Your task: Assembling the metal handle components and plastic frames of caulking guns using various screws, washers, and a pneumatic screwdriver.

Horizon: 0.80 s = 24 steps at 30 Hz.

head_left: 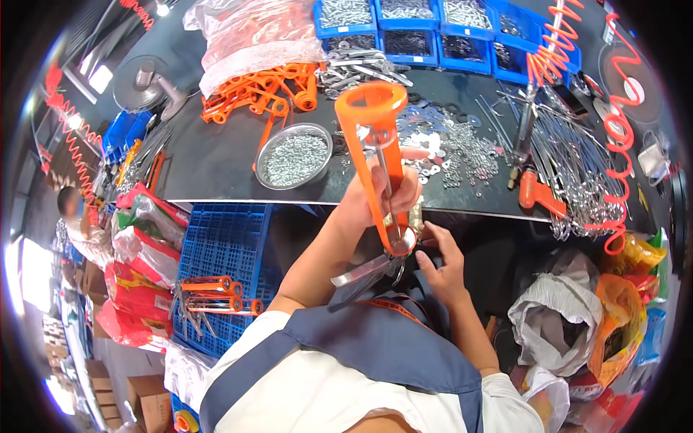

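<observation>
My left hand (379, 193) is wrapped round an orange caulking gun (351, 133), held upright in front of me over the table's near edge. Its wide ring points up and away, and a metal rod runs down inside the frame. At its lower end a silver handle and trigger (364, 270) stick out to the left, above my apron. My right hand (444, 265) is just right of that lower end, thumb and fingers apart, with nothing visible in it. Whether its fingertips touch the gun is hard to tell.
Across the dark table lie a metal bowl (294, 156) of small parts, orange frames (263, 90), loose washers and nuts (469, 155), metal rods (577, 169), and an orange power screwdriver (538, 193). Blue bins (409, 47) stand behind. A blue crate (224, 242) at left holds several caulking guns.
</observation>
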Each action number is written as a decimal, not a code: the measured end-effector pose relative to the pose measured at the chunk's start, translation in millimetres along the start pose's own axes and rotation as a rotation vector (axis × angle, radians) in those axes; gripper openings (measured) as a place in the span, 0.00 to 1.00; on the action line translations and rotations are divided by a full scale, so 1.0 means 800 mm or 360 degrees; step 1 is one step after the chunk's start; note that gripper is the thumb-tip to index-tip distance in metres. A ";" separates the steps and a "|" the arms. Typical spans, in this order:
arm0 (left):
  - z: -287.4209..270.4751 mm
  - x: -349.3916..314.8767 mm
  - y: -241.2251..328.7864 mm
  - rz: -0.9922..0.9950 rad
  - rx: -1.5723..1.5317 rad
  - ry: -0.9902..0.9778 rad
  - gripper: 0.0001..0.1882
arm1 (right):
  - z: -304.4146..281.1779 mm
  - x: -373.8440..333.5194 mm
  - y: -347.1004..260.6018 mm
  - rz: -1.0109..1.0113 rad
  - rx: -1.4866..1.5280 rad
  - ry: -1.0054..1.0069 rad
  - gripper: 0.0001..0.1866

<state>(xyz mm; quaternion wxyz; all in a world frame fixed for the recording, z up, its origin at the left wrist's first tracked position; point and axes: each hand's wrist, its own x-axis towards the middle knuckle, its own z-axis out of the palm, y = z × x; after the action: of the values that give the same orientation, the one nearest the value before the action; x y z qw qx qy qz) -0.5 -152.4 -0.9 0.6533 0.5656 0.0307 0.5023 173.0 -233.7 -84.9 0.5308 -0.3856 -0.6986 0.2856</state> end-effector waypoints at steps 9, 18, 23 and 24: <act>-0.025 0.032 -0.002 0.0146 0.0221 0.0211 0.38 | -0.019 0.016 0.036 0.0340 0.0299 0.0364 0.18; -0.054 0.005 -0.055 -0.0064 0.0399 0.0357 0.37 | -0.180 0.176 0.132 0.0072 -0.0534 0.0812 0.21; -0.057 -0.003 -0.061 -0.0018 0.0136 0.0447 0.31 | -0.224 0.240 0.147 0.0782 -0.0236 -0.0136 0.31; -0.046 0.003 -0.055 -0.0008 0.0134 0.0437 0.31 | -0.220 0.239 0.150 0.0754 -0.0407 -0.0130 0.33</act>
<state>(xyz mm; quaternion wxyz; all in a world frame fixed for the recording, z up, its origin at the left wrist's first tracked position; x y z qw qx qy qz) 5.8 -118.3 -46.3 0.6198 0.5183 0.1422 0.5718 344.4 -9.7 -34.1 0.3674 -0.5902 -0.6403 0.3265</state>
